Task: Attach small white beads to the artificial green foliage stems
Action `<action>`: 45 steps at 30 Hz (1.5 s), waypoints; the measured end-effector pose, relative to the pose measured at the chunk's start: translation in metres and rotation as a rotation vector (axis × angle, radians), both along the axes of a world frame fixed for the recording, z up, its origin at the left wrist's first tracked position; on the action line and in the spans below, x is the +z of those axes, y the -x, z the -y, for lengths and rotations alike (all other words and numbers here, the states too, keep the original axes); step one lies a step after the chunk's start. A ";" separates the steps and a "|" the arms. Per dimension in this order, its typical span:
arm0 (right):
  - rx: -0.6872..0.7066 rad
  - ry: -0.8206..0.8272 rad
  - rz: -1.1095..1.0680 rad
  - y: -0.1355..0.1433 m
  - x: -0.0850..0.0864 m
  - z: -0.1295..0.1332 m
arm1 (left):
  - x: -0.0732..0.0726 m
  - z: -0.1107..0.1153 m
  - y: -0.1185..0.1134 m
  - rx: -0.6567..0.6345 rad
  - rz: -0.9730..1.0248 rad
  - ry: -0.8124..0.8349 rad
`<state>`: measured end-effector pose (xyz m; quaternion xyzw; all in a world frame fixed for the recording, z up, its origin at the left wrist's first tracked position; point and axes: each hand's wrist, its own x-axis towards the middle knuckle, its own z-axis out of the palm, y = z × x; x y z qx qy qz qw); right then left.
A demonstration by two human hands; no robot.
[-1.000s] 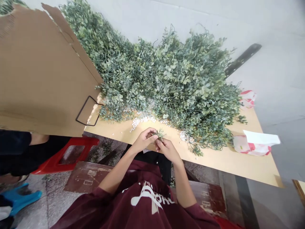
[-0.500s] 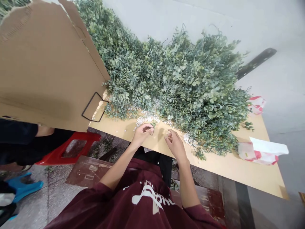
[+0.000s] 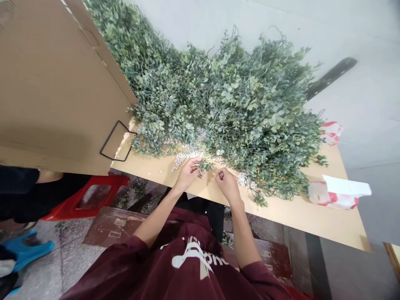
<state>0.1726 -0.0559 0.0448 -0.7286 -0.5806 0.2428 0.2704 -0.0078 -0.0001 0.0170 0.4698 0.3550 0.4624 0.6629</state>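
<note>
My left hand [image 3: 189, 173] is closed in a pinch on a small sprig of artificial leaves [image 3: 206, 165], whose green leaves stick out to the right of the fingertips. Across from it, my right hand [image 3: 228, 183] is closed with thumb and forefinger pressed together; whatever sits in that pinch is too small to make out. Both hands are just above the front part of the table [image 3: 159, 171]. Small white beads [image 3: 184, 157] lie in a loose pile behind my left hand, and more of them [image 3: 242, 179] lie beside my right hand.
A large heap of artificial greenery [image 3: 237, 100] fills the back of the table. A big cardboard sheet [image 3: 62, 91] with a black wire frame [image 3: 117, 141] stands at left. Red-and-white packaging [image 3: 334, 196] lies at right. A red stool [image 3: 87, 196] and a seated person [image 3: 40, 191] are at lower left.
A leafy sprig now shows at my left fingertips, where only a small dark bit showed before. My right hand has closed from loosely curled fingers into a pinch. The view has shifted slightly.
</note>
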 end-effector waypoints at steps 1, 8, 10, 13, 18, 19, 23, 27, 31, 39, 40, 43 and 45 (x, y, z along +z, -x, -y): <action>-0.012 -0.007 -0.084 -0.001 0.001 0.002 | -0.001 0.000 0.000 -0.004 0.005 0.000; 0.059 0.087 -0.826 0.019 0.010 0.011 | -0.006 0.006 -0.006 -0.082 -0.086 -0.067; 0.036 0.089 -0.881 0.027 0.010 0.010 | -0.008 0.007 -0.008 -0.085 -0.153 -0.095; 0.020 0.075 -0.920 0.035 0.009 0.007 | -0.010 0.007 -0.009 -0.071 -0.167 -0.121; -0.041 0.060 -0.855 0.031 0.009 0.005 | -0.009 0.008 -0.010 -0.075 -0.118 -0.150; -0.066 0.050 -0.815 0.030 0.009 0.005 | -0.008 0.009 -0.010 -0.077 -0.114 -0.154; -0.133 0.009 -0.687 0.027 0.004 0.003 | -0.006 0.010 -0.009 -0.083 -0.126 -0.204; -0.044 0.004 -0.651 0.029 -0.004 0.003 | -0.007 0.009 -0.007 -0.110 -0.144 -0.197; -0.014 0.050 -0.718 0.030 -0.010 0.001 | -0.010 0.006 -0.006 -0.122 -0.165 -0.159; -0.061 0.001 -0.795 0.032 -0.018 -0.001 | -0.008 0.007 -0.014 0.104 -0.338 -0.202; -0.071 -0.009 -0.788 0.033 -0.019 -0.001 | -0.008 0.008 -0.015 0.150 -0.362 -0.201; -0.102 -0.027 -0.767 0.034 -0.019 -0.002 | -0.006 0.009 -0.019 0.269 -0.365 -0.182; -0.110 -0.019 -0.766 0.034 -0.018 -0.002 | -0.005 0.009 -0.019 0.289 -0.302 -0.161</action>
